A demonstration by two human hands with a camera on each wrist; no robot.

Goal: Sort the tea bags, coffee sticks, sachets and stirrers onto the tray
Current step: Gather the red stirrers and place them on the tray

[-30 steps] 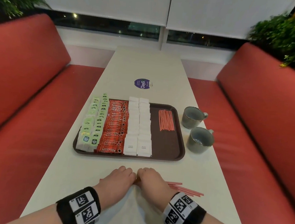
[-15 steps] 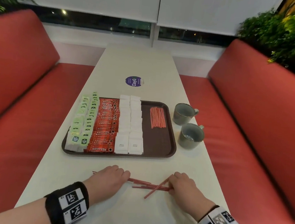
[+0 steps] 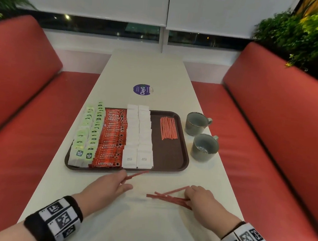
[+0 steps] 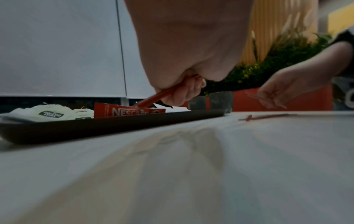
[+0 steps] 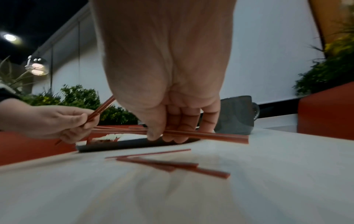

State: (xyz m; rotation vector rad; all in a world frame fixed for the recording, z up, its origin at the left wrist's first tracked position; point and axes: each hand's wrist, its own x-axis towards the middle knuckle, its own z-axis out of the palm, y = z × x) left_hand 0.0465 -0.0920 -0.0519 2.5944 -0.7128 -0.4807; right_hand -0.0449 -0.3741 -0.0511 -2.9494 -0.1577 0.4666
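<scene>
Since the earlier frame both hands have parted: left hand [image 3: 109, 186] pinches a few stirrers [image 3: 135, 175] near the tray [image 3: 183, 166]; right hand [image 3: 201, 199] pinches another bunch [image 5: 206, 134], count unclear in blur. Loose stirrers [image 3: 165, 198] lie on the table [image 3: 146, 224]; thin pinched bundles could fan or slip in transit.

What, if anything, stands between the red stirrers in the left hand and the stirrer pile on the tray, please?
Nothing visible blocks the way. The left hand pinches stirrers just short of the tray; bare brown tray floor lies between its near rim and the stirrer pile. The sugar sachets lie left of that lane, the mugs outside the tray.
</scene>
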